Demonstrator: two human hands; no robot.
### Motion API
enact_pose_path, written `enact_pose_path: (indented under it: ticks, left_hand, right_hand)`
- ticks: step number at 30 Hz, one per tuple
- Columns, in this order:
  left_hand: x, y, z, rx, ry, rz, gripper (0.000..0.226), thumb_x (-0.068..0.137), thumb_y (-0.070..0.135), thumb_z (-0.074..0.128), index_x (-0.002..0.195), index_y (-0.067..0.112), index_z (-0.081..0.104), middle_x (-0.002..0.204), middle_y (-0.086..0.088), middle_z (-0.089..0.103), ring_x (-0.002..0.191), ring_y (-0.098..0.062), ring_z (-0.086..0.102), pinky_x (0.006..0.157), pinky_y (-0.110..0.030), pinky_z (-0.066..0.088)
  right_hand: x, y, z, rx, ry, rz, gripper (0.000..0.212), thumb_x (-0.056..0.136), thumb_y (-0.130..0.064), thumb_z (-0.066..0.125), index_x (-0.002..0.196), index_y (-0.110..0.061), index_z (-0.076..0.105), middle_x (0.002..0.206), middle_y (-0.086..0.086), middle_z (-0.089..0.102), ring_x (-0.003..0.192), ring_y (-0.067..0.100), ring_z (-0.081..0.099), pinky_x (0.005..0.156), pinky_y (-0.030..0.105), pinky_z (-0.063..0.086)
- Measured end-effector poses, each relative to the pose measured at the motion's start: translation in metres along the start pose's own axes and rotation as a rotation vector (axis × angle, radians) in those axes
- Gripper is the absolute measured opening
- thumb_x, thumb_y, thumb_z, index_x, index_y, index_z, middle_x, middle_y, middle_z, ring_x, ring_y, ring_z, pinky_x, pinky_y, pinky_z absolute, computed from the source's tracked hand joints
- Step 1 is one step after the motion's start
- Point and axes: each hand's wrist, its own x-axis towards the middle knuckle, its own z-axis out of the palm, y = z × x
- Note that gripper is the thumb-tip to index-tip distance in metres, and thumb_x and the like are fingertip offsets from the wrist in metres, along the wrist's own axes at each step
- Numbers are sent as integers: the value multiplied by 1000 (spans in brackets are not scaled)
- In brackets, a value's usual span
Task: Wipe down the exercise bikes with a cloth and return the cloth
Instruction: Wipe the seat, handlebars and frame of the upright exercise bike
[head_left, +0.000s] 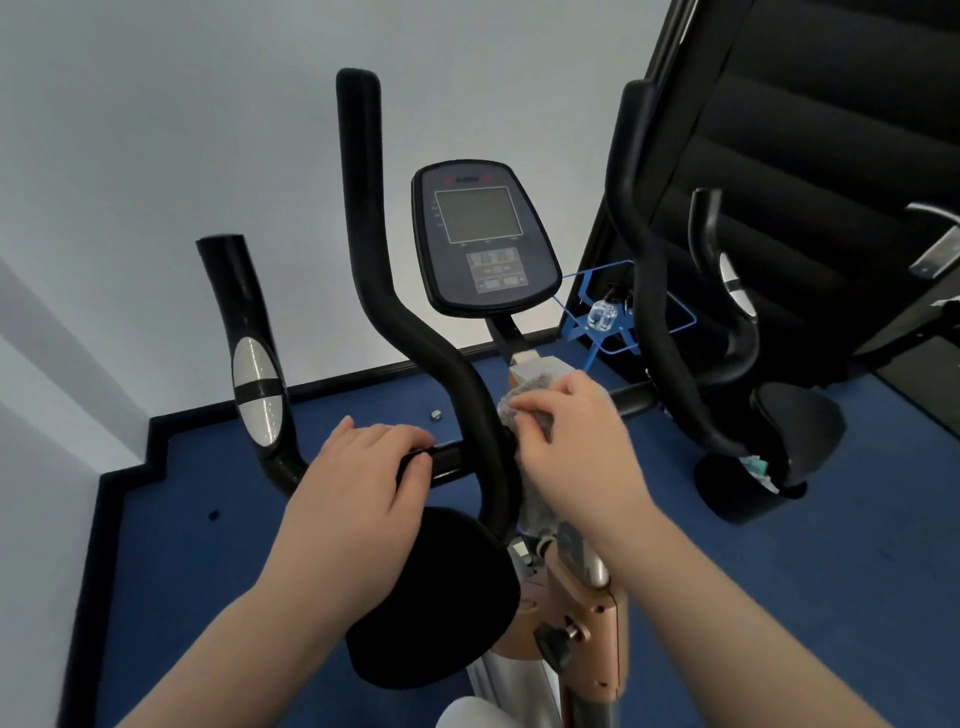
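Note:
An exercise bike fills the view, with black handlebars (384, 291), a grey console (480, 236) with a screen, and a copper-coloured frame (592, 634) below. My left hand (358, 483) grips the horizontal crossbar (449, 457) left of the centre. My right hand (576, 441) presses a grey cloth (524, 402) against the middle of the handlebar, at the stem under the console. Part of the cloth hangs down below my right hand. The bike's black round pad (441, 597) sits under my left wrist.
Blue carpet (208, 545) covers the floor, edged by a black skirting and white walls. A blue wire rack (618, 312) holding a clear pump bottle (602, 312) stands behind the console. A second machine with black padding (810, 171) rises at the right. A black bin-like holder (748, 483) sits right.

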Motion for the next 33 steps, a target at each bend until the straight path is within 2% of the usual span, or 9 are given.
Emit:
enact_pose_path:
  ticks: [3, 7, 9, 14, 19, 22, 27, 30, 33]
  left_hand:
    - [-2, 3, -1, -13, 15, -6, 25, 96, 27, 39, 110, 29, 59, 107, 18, 61, 103, 5, 46, 111, -18, 7]
    - [-9, 10, -7, -78, 147, -11, 31, 94, 29, 39, 120, 27, 56, 111, 20, 59, 102, 18, 36, 109, -22, 19]
    - [-17, 10, -11, -70, 204, 6, 36, 88, 34, 40, 120, 27, 56, 111, 19, 60, 106, 11, 43, 109, -28, 27]
    - [-29, -11, -23, 23, 253, -45, 40, 85, 42, 42, 116, 23, 59, 106, 14, 59, 105, -1, 49, 114, -33, 21]
    - [-39, -20, -32, 68, 318, -64, 34, 87, 31, 43, 112, 19, 63, 113, 11, 61, 112, -3, 52, 116, -42, 22]
    - [-46, -23, -32, 35, 382, -100, 32, 88, 28, 44, 112, 21, 63, 118, 14, 59, 118, -2, 49, 116, -41, 20]
    - [-59, -26, -27, 16, 446, -183, 33, 88, 31, 42, 116, 24, 59, 120, 17, 56, 121, -3, 48, 117, -36, 19]
    - [-63, -25, -22, 12, 429, -230, 39, 89, 34, 40, 125, 27, 52, 127, 18, 53, 124, -1, 44, 117, -36, 20]
    - [-67, -23, -13, -54, 434, -274, 44, 90, 37, 37, 133, 29, 44, 133, 19, 50, 126, 2, 41, 117, -33, 21]
  right_hand:
    - [10, 9, -35, 150, -173, 50, 17, 85, -18, 65, 94, -28, 76, 80, -21, 58, 78, -6, 54, 79, 16, 43]
    - [18, 13, -71, 482, 114, 136, 18, 81, -14, 68, 87, -28, 78, 93, -4, 72, 87, 12, 67, 88, 42, 54]
    - [14, 4, -71, 593, 176, 87, 17, 83, -14, 67, 91, -25, 77, 97, -3, 70, 86, 11, 67, 86, 43, 56]
    - [-5, -27, -17, 215, -61, -349, 20, 89, -25, 62, 106, -28, 71, 98, -12, 51, 85, -2, 51, 74, 11, 43]
    - [-3, -29, -19, -164, -483, -549, 36, 99, -36, 38, 132, -36, 51, 134, -18, 35, 121, 2, 37, 101, 29, 39]
    - [14, -30, -40, -365, -697, -606, 43, 99, -38, 37, 141, -45, 34, 146, -24, 27, 125, 6, 32, 108, 28, 30]
    - [33, -44, -22, -592, -508, -843, 44, 87, -57, 48, 129, -42, 51, 117, -20, 61, 102, 11, 36, 90, 32, 27]
    - [33, -39, 0, -589, -388, -941, 35, 84, -56, 49, 109, -38, 66, 94, -15, 69, 99, 13, 49, 88, 31, 24]
    - [34, -46, 14, -511, -371, -957, 33, 78, -54, 47, 91, -37, 72, 78, -9, 70, 85, 15, 63, 85, 30, 33]
